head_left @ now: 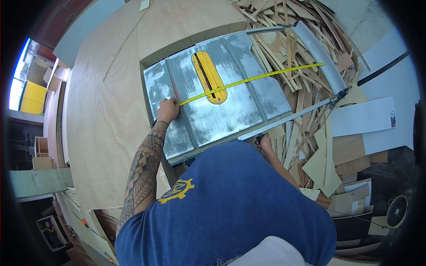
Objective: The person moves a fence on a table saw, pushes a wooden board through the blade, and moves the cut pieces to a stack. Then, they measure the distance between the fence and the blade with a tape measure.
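Note:
My left hand (167, 110) is closed at the near-left end of a yellow tape measure (248, 80), over the left part of a table saw's metal top (230, 115). The tape's blade runs out to the right, across the yellow throat plate (215, 86) with its dark slot, and reaches the long metal fence (321, 60). Below the saw's front rail (284, 119), my right hand (265, 144) is closed around a black knob or handle (259, 138), partly hidden by the fingers. Whether the tape's case sits inside my left hand cannot be made out.
A large plywood surface (106, 115) borders the saw on the left and far side. Wood offcuts (306, 95) are heaped beneath and beyond the fence. White panels (364, 117) lie at the right, with a round fan (396, 212) lower down.

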A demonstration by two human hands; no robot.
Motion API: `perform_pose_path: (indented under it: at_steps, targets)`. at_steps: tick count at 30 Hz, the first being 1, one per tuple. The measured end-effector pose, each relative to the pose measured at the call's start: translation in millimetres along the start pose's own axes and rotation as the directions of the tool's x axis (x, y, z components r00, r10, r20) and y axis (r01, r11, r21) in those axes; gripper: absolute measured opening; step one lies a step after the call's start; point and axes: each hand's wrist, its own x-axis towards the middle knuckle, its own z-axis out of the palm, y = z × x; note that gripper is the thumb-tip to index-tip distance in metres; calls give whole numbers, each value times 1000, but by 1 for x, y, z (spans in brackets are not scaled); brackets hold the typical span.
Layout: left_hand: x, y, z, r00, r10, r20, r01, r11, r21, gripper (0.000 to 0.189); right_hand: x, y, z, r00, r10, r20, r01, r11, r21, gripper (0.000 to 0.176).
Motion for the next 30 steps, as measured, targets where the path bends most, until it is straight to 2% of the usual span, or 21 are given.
perform_pose_path:
  at_steps: [1, 3, 6, 9, 13, 18, 19, 21, 25, 27, 28, 30]
  targets:
    - [-2, 2, -1, 1000, 1, 2, -1, 1000, 2, 25, 2, 3, 1, 1000, 2, -1, -2, 1000, 2, 53]
    - [-6, 8, -3, 999, -37, -25, 37, 999, 29, 27, 6, 6, 3, 990, -98, -103, 85, 989, -122, 56]
    - [-12, 12, -6, 995, -19, -97, 21, 1000, 13, 20, 8, 6, 5, 983, -123, -134, 101, 982, -160, 60]
    - [-11, 13, -3, 995, -24, -100, 28, 999, 39, 20, 4, 2, 4, 978, -112, -174, 70, 970, -233, 61]
    - [-12, 16, -4, 998, -59, -33, 61, 997, 42, 26, 1, -2, 6, 983, -100, -155, 63, 972, -224, 61]
    - [-16, 23, -9, 995, -80, -56, 83, 995, 57, 27, 2, -1, 3, 958, -238, -163, 148, 891, -430, 58]
    - [-17, 25, -10, 995, -82, -55, 85, 995, 58, 27, 2, -2, 3, 958, -236, -162, 147, 891, -430, 58]
    - [-17, 27, -12, 995, -91, -40, 92, 995, 41, 27, 0, -6, 3, 999, 16, -44, -18, 998, -59, 55]
    - [-17, 29, -11, 995, -93, -47, 95, 994, 53, 27, -10, -14, 5, 998, 36, -57, -38, 998, -49, 53]
    - [-17, 29, -12, 994, -100, -36, 102, 994, 50, 26, -18, -19, 3, 997, 73, 7, -73, 995, -74, 42]
    - [-17, 30, -12, 994, -99, -35, 101, 993, 53, 26, -21, -21, 3, 997, 75, 8, -74, 995, -72, 42]
    - [-16, 30, -12, 995, -98, -36, 100, 993, 63, 26, -26, -23, 4, 1000, 1, -2, -2, 984, -177, 42]
